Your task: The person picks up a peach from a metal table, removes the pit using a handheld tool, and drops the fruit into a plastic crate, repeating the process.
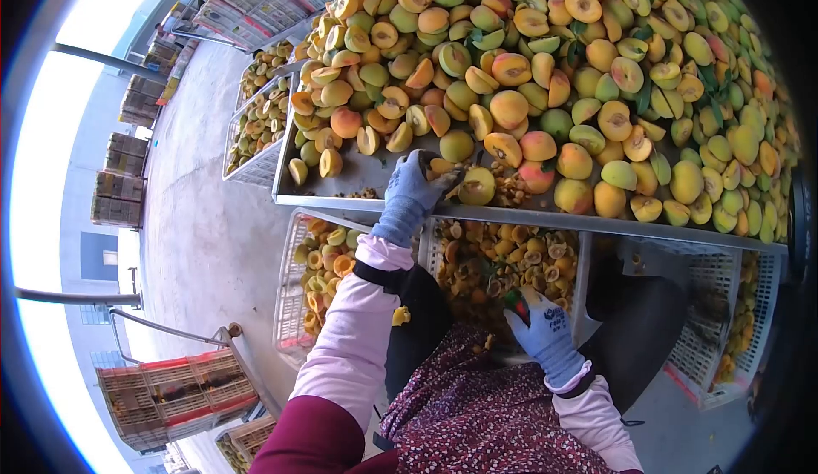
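My left hand (412, 191), in a blue-grey glove, reaches onto the metal table (528, 216) near its front edge. Its fingers are closed on a piece of fruit (440, 166), beside a cut half (477, 186) on the tabletop. My right hand (544, 333), gloved too, is lower, over a crate of small cut fruit pieces (511, 261). It grips a small tool with a red and green handle (516, 304); the tool's far end is hard to make out. Halved and whole yellow-green fruit (545, 74) lies heaped across the table.
A white crate of fruit halves (294, 304) stands left of my lap. Another fruit crate (260, 133) is beyond the table's left end, and more (711, 312) are under its right side. Stacked crates (179, 393) stand on the floor at left.
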Demonstrator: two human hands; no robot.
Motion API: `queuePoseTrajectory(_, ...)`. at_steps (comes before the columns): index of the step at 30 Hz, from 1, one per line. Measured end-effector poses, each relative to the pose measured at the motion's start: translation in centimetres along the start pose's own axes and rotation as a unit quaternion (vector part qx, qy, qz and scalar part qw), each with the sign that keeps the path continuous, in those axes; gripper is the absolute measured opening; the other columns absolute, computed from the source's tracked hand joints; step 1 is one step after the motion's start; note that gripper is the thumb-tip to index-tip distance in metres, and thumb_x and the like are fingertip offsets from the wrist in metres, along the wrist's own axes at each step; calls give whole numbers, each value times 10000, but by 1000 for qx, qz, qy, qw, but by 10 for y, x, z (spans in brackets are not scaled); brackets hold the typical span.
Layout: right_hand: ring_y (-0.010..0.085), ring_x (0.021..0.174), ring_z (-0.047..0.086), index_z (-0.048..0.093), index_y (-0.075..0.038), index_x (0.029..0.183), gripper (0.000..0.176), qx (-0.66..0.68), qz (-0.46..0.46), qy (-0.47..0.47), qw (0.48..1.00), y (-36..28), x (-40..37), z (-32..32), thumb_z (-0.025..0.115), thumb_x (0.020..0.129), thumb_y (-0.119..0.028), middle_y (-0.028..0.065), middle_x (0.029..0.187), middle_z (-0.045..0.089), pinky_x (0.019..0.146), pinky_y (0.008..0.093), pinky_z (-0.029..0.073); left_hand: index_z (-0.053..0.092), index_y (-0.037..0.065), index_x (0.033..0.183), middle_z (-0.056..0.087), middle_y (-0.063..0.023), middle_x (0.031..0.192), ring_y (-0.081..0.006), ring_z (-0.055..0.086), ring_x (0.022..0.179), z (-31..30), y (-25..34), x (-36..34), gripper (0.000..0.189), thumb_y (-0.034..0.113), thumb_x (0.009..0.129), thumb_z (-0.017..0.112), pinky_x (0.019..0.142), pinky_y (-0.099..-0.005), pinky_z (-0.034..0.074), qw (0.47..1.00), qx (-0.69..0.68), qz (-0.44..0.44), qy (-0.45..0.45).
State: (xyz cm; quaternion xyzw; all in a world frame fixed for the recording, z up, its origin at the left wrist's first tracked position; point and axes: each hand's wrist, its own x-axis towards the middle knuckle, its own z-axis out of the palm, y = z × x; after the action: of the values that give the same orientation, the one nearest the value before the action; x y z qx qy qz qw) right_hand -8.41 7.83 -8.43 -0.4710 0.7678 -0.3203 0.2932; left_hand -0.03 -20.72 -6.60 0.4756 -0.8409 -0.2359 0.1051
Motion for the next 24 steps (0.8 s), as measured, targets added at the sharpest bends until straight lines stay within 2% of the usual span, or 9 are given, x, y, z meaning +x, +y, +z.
queuePoseTrajectory(4,290,661,628,555,-36,982,225,101,24,70,992,0,2,-7,628,825,-179,118,747,624,589,340,485,594,-17,1013,588,-99,915,-148,570,845,-18,51,-51,370,245,778,708,740,-271,471,963,-258,71,30)
queuePoseTrajectory(6,170,677,606,549,-32,1021,188,570,77,134,807,-30,7,-22,595,841,-58,50,800,613,597,266,466,585,-42,1034,576,-72,907,-133,564,844,-10,66,-88,312,219,867,617,736,-246,460,948,-309,78,20)
queuePoseTrajectory(9,97,779,574,517,-18,1130,303,456,-2,121,882,-45,9,-34,569,836,30,33,917,588,649,217,468,592,-28,1065,583,-114,953,-170,562,885,-9,89,-137,268,178,893,576,807,-264,438,924,-379,18,-37)
queuePoseTrajectory(12,110,890,579,468,3,1210,406,529,86,58,842,-26,2,-38,581,822,42,77,1037,584,762,230,485,568,1,1147,588,-36,1023,-91,532,909,-24,97,-159,352,280,977,438,792,-244,432,807,-558,-129,-146)
queuePoseTrajectory(16,137,930,590,463,30,1218,418,450,-74,78,887,-36,-10,-40,584,819,43,116,1095,590,853,248,477,561,0,1151,591,-48,1017,-83,528,920,-19,93,-174,403,335,983,410,800,-230,433,811,-551,-84,-177)
queuePoseTrajectory(18,141,879,606,493,31,1129,303,447,-37,64,891,-45,-15,-54,564,835,34,122,1019,612,792,258,496,559,2,1152,591,-51,1016,-84,528,923,-11,93,-181,412,347,982,411,806,-228,433,784,-581,-92,-198)
queuePoseTrajectory(20,156,802,622,502,17,1010,171,284,-84,97,950,-56,-28,-67,551,846,14,103,888,632,709,282,505,552,10,1136,585,-56,1009,-94,536,919,-4,91,-196,417,368,980,407,810,-237,441,882,-458,114,-7)
queuePoseTrajectory(21,205,709,642,493,-4,931,110,301,-59,33,951,-58,-37,-68,560,846,-22,110,778,621,642,304,499,552,10,1136,585,-56,1009,-94,536,919,-5,92,-197,417,368,980,407,810,-237,441,881,-459,114,-5)
queuePoseTrajectory(24,336,664,624,518,5,954,215,29,-168,91,981,-64,-51,-65,620,822,-130,182,750,607,573,362,487,540,16,1115,579,-57,993,-102,550,901,-9,99,-201,413,382,977,407,794,-241,454,880,-466,90,-4)
